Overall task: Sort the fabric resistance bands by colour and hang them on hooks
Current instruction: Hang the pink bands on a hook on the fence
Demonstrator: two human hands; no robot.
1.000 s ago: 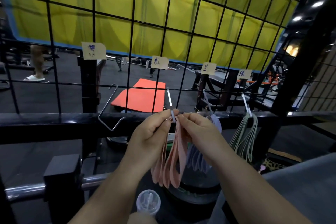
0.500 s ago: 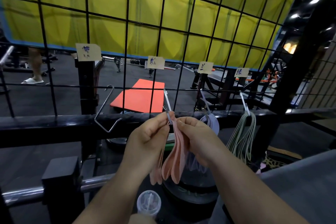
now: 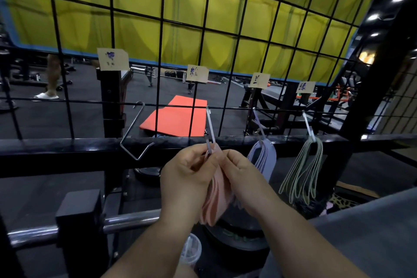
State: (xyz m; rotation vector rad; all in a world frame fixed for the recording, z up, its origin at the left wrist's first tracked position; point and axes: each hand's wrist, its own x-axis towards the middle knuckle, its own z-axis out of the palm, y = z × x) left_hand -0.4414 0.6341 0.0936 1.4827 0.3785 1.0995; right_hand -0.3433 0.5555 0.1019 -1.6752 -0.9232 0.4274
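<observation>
Gym wire grid backs the work: at its second hook, left hand and right hand both pinch the pink bands near their tops. Best to hold each grip closed, spread the loops, and seat all past the hook's tip.

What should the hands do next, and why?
Probably seat the pink bands fully on the hook, then let go: left hand and right hand pinch them at its lower end, while lilac bands and green bands hang free.
</observation>
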